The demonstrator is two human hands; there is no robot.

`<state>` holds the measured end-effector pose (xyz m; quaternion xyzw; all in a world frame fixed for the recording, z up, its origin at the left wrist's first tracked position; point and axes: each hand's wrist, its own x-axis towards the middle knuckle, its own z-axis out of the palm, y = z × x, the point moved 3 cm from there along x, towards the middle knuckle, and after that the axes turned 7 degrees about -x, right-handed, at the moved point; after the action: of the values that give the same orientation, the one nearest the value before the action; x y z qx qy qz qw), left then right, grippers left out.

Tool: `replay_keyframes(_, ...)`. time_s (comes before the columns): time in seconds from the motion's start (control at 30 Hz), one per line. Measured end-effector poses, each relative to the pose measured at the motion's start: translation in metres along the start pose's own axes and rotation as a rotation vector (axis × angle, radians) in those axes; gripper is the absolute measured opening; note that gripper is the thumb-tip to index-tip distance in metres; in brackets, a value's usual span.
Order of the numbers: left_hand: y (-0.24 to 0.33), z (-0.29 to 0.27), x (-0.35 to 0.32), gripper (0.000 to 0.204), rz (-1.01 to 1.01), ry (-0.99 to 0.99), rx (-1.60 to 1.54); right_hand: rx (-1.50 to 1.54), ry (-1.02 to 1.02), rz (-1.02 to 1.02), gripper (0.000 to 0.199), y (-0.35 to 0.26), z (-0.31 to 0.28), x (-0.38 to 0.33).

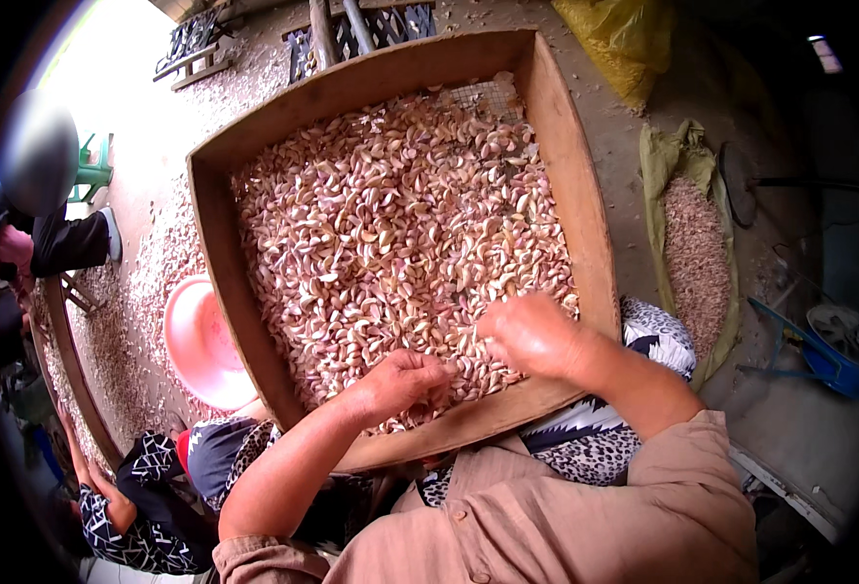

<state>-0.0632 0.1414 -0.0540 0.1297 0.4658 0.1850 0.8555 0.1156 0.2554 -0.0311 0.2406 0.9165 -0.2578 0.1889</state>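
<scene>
Many garlic cloves point(381, 234), pinkish and cream, lie spread in a large wooden-framed sieve point(600, 243) in front of me. Its wire mesh point(488, 97) shows through at the far right corner. My left hand point(400, 383) is low over the cloves near the close edge, its fingers curled and pressed together. Just to its right, my right hand point(531, 333) is closed too, knuckles up, with the fingertips down at the cloves. Whatever either hand pinches is hidden by the fingers.
Left of the sieve stands a pink basin point(205, 341). An open green sack point(653, 185) of small pinkish bits lies at the right, below a yellow sack point(624, 49). A blue-framed object point(828, 360) stands far right. At left are a green stool point(93, 170) and other people beside another wooden frame point(89, 380).
</scene>
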Motion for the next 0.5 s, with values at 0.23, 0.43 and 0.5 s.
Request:
replay_keyframes(0.23, -0.007, -0.005, 0.000, 0.045, -0.006, -0.008, 0.001, -0.336, 0.263, 0.372, 0.014, 0.064, -0.024, 0.011)
replay_keyframes(0.43, -0.003, -0.006, 0.001, 0.047, 0.017, -0.038, 0.014, -0.267, 0.105, 0.384, 0.020, 0.052, -0.014, 0.024)
replay_keyframes(0.5, -0.005, -0.007, 0.000, 0.046, 0.026, -0.026, 0.019, 0.018, 0.084, 0.164, 0.017, 0.039, -0.018, 0.024)
